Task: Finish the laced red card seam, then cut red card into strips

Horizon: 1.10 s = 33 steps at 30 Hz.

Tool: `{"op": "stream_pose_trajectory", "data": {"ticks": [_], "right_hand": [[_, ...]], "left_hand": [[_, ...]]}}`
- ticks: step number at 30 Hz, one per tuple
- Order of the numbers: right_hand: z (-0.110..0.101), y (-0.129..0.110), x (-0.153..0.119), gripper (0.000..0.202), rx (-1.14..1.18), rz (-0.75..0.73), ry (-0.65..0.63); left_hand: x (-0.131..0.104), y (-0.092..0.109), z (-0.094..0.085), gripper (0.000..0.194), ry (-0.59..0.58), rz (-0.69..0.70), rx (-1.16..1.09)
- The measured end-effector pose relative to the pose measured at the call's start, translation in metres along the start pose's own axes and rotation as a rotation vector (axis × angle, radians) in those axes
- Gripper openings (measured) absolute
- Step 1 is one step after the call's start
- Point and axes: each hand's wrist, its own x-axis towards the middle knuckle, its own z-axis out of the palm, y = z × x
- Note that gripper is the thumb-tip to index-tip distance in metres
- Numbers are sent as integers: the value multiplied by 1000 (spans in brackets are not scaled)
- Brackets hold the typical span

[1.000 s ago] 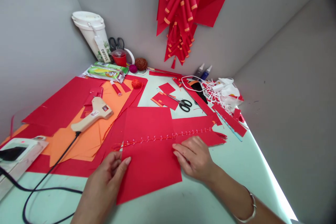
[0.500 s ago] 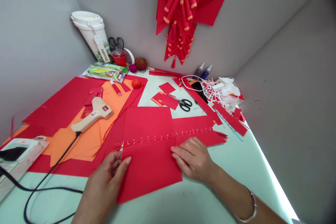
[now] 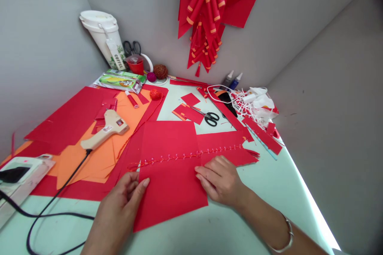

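Note:
A red paper sheet (image 3: 172, 195) lies before me on the table. Across it runs a red cord (image 3: 167, 158) with small knots or glue spots, continuing right over a second red paper piece (image 3: 220, 143) whose right end is cut ragged. At the cord's left end is a loop, just above my left hand (image 3: 127, 195). This hand grips the sheet's left edge, thumb on top and the other fingers curled at the edge. My right hand (image 3: 220, 179) holds the right edge with its fingers bent together; the thumb is mostly hidden.
A hot glue gun (image 3: 104, 129) rests on orange paper (image 3: 86, 159) to the left, its black cable (image 3: 56, 215) looping forward. Black-handled scissors (image 3: 211, 118) lie beyond the sheet. White paper shreds (image 3: 243, 105) are at the right. Red and orange paper firecrackers (image 3: 206, 4) hang on the wall.

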Motion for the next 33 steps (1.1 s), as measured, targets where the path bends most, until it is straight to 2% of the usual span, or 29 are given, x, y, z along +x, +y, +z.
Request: {"op": "stream_pose_trajectory", "data": {"ticks": [14, 26, 30, 33], "right_hand": [[-1, 0, 1, 16, 2, 6, 5], [-1, -2, 3, 18, 42, 0, 40], [-17, 0, 10, 21, 17, 53, 76], [-41, 17, 11, 21, -120, 153, 97]], "left_hand": [[1, -2, 0, 43, -45, -24, 19], [2, -8, 1, 43, -24, -20, -15], [1, -5, 1, 44, -11, -25, -2], [1, -3, 1, 45, 1, -19, -20]]}}
